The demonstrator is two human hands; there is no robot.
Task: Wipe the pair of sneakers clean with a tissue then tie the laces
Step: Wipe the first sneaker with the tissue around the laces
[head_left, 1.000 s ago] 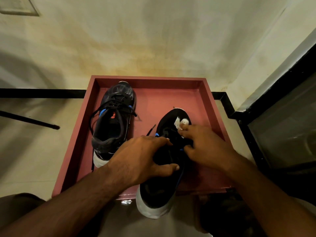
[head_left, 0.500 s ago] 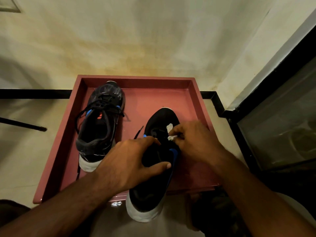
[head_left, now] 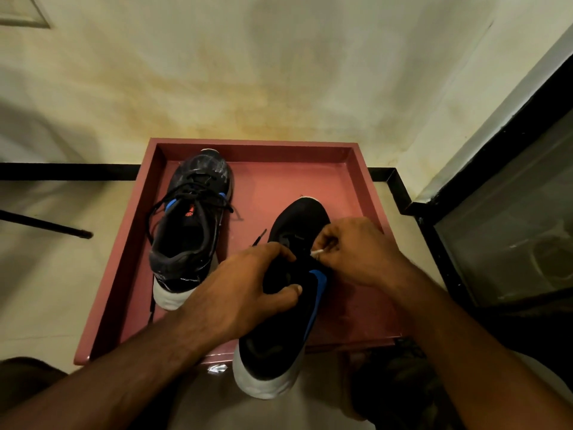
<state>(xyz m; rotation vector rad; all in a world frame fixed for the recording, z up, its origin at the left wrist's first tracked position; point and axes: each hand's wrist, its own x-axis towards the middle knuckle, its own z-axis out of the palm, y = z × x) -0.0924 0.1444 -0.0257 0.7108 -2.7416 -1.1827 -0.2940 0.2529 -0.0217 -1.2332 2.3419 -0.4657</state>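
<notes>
Two black sneakers with white soles sit on a pink tray (head_left: 353, 169). The left sneaker (head_left: 192, 231) lies flat with loose black laces. The right sneaker (head_left: 285, 330) has a blue swoosh and its heel hangs over the tray's near edge. My left hand (head_left: 245, 290) grips this right sneaker at its collar, thumb on the side. My right hand (head_left: 356, 252) is closed on a small white tissue (head_left: 317, 252), pressed against the shoe's right side near the laces; only a sliver of tissue shows.
The tray rests on a pale floor against a stained cream wall. A black-framed glass panel (head_left: 511, 243) stands at the right. A thin black rod (head_left: 46, 226) lies on the floor at the left. A black strip runs along the wall's base.
My right hand has slid the tissue from the toe area back toward the lace area and side of the right sneaker. More of the tissue is now hidden in the fingers.
</notes>
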